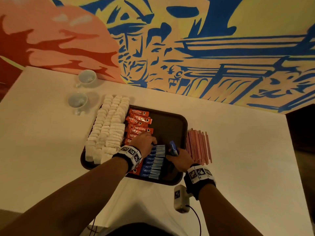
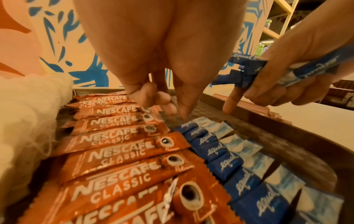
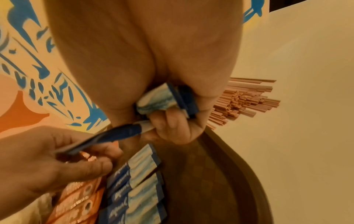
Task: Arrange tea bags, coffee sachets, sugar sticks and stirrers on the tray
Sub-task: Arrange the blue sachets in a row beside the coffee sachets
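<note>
Sugar sticks (image 1: 154, 160) are being laid in a row on the tray (image 1: 172, 126), right of the coffee sachets (image 1: 139, 123). A spare bunch (image 3: 168, 98) is gripped in the right hand (image 1: 180, 160); 1 stick (image 3: 107, 136) is pinched by left hand (image 1: 144, 143) fingers, approx. over the row's far end. Next, prob.: stick set down flush. Stirrers (image 1: 198, 147) lie on the tabletop (image 1: 238, 150) right of tray; tea bags (image 1: 107, 126) at tray's left.

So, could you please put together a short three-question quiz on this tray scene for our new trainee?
1. True or false: the stirrers lie on the tray.
2. What does the right hand hold? A) tea bags B) blue sugar sticks C) a cup
3. Fill in: between the tea bags and the row of sugar sticks lie the red ____ sachets.

Key: 1 false, they lie on the table beside it; 2 B, a bundle; 3 coffee.
</note>
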`<state>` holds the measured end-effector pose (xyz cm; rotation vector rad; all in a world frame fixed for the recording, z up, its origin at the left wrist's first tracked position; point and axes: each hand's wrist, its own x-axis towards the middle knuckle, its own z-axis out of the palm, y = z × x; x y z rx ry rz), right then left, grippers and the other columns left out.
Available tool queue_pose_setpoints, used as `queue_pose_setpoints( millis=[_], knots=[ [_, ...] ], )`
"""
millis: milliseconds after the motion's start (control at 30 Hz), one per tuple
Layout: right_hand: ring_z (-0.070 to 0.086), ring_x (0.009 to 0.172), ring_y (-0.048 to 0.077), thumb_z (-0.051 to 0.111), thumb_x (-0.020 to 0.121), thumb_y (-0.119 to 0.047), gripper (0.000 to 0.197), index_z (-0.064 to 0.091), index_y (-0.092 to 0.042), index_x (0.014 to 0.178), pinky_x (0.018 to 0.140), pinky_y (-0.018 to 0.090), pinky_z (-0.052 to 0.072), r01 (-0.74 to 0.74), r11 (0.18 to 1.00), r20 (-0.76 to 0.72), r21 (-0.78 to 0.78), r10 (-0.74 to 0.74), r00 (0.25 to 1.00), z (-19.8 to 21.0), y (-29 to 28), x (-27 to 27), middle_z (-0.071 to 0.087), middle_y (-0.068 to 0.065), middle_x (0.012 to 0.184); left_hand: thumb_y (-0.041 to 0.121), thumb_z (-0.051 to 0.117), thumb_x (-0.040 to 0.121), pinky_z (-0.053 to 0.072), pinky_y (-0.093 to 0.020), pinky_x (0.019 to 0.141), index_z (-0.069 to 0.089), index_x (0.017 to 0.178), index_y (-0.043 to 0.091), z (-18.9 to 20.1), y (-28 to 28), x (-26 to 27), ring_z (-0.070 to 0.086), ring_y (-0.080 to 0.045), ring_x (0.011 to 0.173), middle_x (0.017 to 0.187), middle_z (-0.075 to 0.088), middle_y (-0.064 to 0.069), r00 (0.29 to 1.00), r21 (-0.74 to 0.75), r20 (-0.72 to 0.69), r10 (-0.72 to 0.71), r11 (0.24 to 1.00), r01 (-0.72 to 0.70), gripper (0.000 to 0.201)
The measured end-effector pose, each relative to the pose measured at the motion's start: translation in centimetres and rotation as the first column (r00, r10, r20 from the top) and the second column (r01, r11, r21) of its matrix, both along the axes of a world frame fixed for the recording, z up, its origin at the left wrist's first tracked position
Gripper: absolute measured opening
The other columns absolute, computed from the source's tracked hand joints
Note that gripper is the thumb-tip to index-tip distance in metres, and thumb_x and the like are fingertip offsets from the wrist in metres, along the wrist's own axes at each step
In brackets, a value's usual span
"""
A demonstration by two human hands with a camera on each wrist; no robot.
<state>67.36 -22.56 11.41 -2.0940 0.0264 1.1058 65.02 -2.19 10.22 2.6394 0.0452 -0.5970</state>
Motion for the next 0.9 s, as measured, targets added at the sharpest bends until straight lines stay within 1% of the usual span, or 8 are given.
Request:
queue_pose_setpoints(
  millis=[100, 267, 433, 500, 567, 667, 767, 900],
  knots=[
    [0.057, 0.065, 0.006, 0.060, 0.101, -0.021, 0.008, 0.057, -0.025, 0.094, 0.057, 0.018, 0.041, 0.094, 0.993, 0.060, 0.074, -0.099, 0.993, 1.7, -0.3, 0.4, 0.059, -0.006, 0.076, 0.026, 0.059, 0.097, 0.044, -0.034, 0.104, 0.064, 0.123, 0.029, 2.0, 0.1, -0.6, 0.052, -0.016, 0.123, 0.131, 0.058, 0.005, 0.996, -0.082, 0.039, 0.081, 0.994, -0.077, 0.026],
    [0.062, 0.070, 0.018, 0.059, 0.102, -0.025, 0.012, 0.061, -0.021, 0.091, 0.069, 0.038, 0.054, 0.173, 0.960, 0.177, 0.220, -0.214, 0.961, 5.1, 0.2, 0.2, 0.061, -0.001, 0.074, 0.036, 0.059, 0.098, 0.048, -0.024, 0.090, 0.069, 0.117, 0.025, 7.9, -0.1, -2.2, 0.060, -0.001, 0.100, 0.109, 0.068, 0.011, 0.987, -0.415, 0.059, 0.149, 0.903, -0.112, 0.024],
    [0.057, 0.057, 0.005, 0.059, 0.102, -0.023, 0.014, 0.067, -0.017, 0.093, 0.060, 0.028, 0.044, 0.173, 0.919, 0.318, 0.355, -0.292, 0.902, 8.2, 2.3, -1.4, 0.061, -0.009, 0.062, 0.047, 0.063, 0.094, 0.047, -0.010, 0.078, 0.071, 0.116, 0.023, 12.2, 0.0, -4.6, 0.063, 0.007, 0.092, 0.102, 0.069, 0.016, 0.999, -0.576, -0.027, 0.035, 0.816, -0.044, 0.034],
    [0.057, 0.053, 0.005, 0.059, 0.102, -0.022, 0.015, 0.067, -0.013, 0.093, 0.058, 0.027, 0.046, 0.182, 0.899, 0.356, 0.398, -0.334, 0.873, 9.6, 3.6, -2.4, 0.061, -0.006, 0.059, 0.039, 0.072, 0.090, 0.051, -0.013, 0.085, 0.072, 0.114, 0.018, 13.1, 0.7, -5.4, 0.066, 0.006, 0.093, 0.103, 0.073, 0.010, 0.997, -0.602, -0.009, 0.079, 0.795, -0.068, 0.032],
    [0.056, 0.053, 0.003, 0.061, 0.101, -0.020, 0.015, 0.067, -0.016, 0.088, 0.057, 0.022, 0.045, 0.196, 0.878, 0.379, 0.436, -0.377, 0.845, 11.3, 4.8, -3.4, 0.062, -0.005, 0.060, 0.034, 0.076, 0.088, 0.055, -0.026, 0.090, 0.072, 0.112, 0.015, 13.9, 1.6, -6.4, 0.069, 0.000, 0.093, 0.102, 0.074, 0.006, 0.991, -0.613, 0.017, 0.136, 0.784, -0.097, 0.031],
    [0.055, 0.053, 0.004, 0.064, 0.099, -0.021, 0.014, 0.067, -0.020, 0.086, 0.057, 0.022, 0.044, 0.248, 0.821, 0.345, 0.514, -0.462, 0.817, 13.4, 6.1, -5.1, 0.062, -0.005, 0.065, 0.029, 0.075, 0.089, 0.056, -0.027, 0.086, 0.072, 0.111, 0.018, 15.3, 2.9, -8.2, 0.071, -0.010, 0.090, 0.100, 0.074, 0.005, 0.981, -0.597, 0.055, 0.188, 0.793, -0.119, 0.025],
    [0.041, 0.046, 0.014, 0.069, 0.095, -0.029, 0.022, 0.066, -0.010, 0.085, 0.046, 0.026, 0.036, 0.323, 0.755, 0.240, 0.571, -0.529, 0.814, 15.2, 7.1, -6.3, 0.049, 0.001, 0.054, 0.025, 0.073, 0.090, 0.056, -0.027, 0.085, 0.073, 0.105, 0.025, 16.8, 4.3, -10.1, 0.068, -0.002, 0.084, 0.093, 0.073, 0.010, 0.957, -0.574, 0.150, 0.248, 0.810, -0.121, 0.015],
    [0.036, 0.044, 0.015, 0.078, 0.086, -0.043, 0.039, 0.067, -0.005, 0.088, 0.042, 0.026, 0.030, 0.333, 0.751, 0.172, 0.570, -0.506, 0.845, 17.5, 8.0, -7.4, 0.053, 0.020, 0.072, 0.023, 0.071, 0.092, 0.046, -0.013, 0.076, 0.074, 0.106, 0.026, 18.8, 5.6, -12.0, 0.058, 0.012, 0.078, 0.094, 0.065, 0.025, 0.876, -0.480, 0.360, 0.322, 0.869, -0.122, 0.014]
  ],
)
